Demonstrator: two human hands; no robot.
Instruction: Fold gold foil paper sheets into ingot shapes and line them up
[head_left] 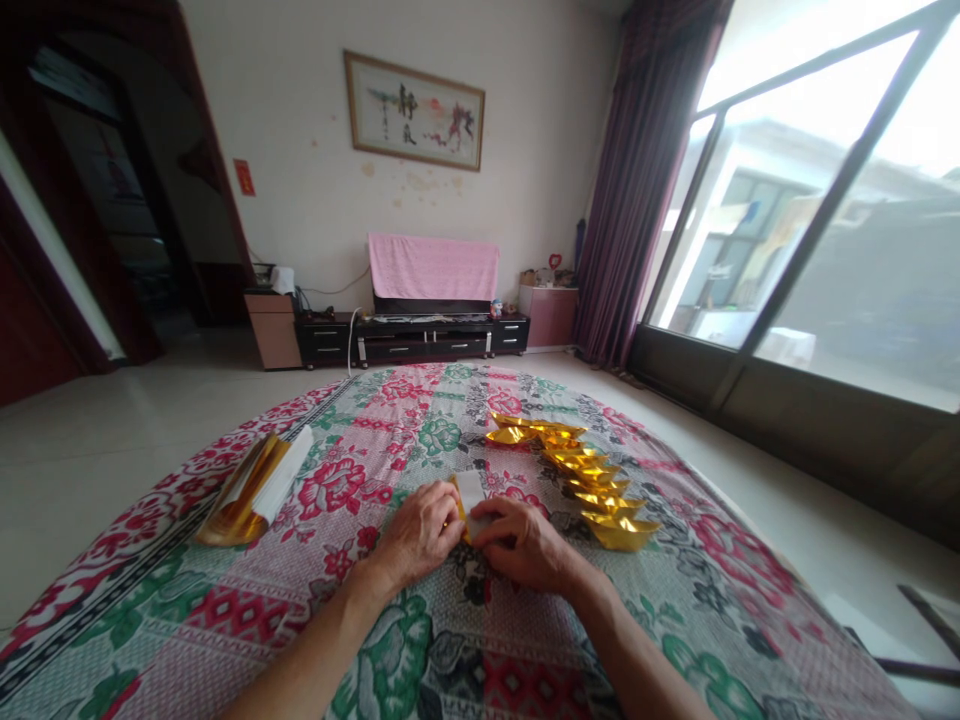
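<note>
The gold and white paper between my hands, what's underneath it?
The patterned tablecloth shows around the paper, so it probably lies beneath. What is directly underneath cannot be seen: the paper covers it, and the left hand and right hand hide its sides.

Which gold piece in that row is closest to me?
The near end piece, right of your right hand; the other gold pieces stretch away behind it.

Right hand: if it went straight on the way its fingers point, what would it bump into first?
Beyond the paper at its fingertips, the right hand would probably meet the left hand first, though depth is hard to judge here.
</note>
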